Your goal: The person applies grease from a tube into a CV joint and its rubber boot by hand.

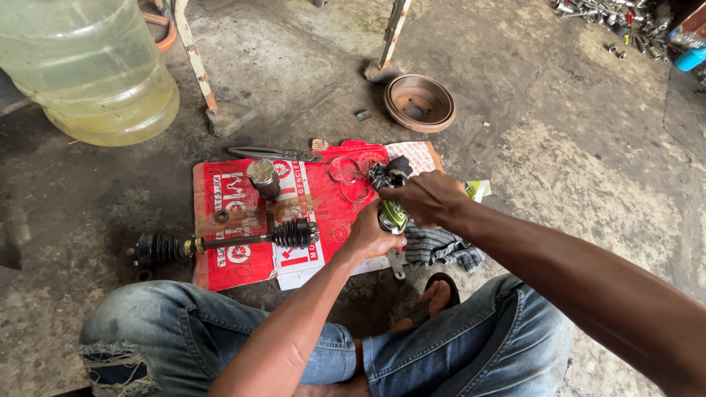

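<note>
Now | left hand (pixel 370 234), right hand (pixel 426 197): grip closed on greasy joint (pixel 390 192) | above cardboard (pixel 213 272) right edge | bare floor beyond

Two hands, left hand (pixel 371 234) and right hand (pixel 426 197), share one grip on one green packet (pixel 392 215). Left of the grip: one axle shaft (pixel 228 242), one metal cup (pixel 263 179), two clear rings (pixel 346 173), one water jug (pixel 88 66). Beyond it: one brake drum (pixel 419 101)
</note>
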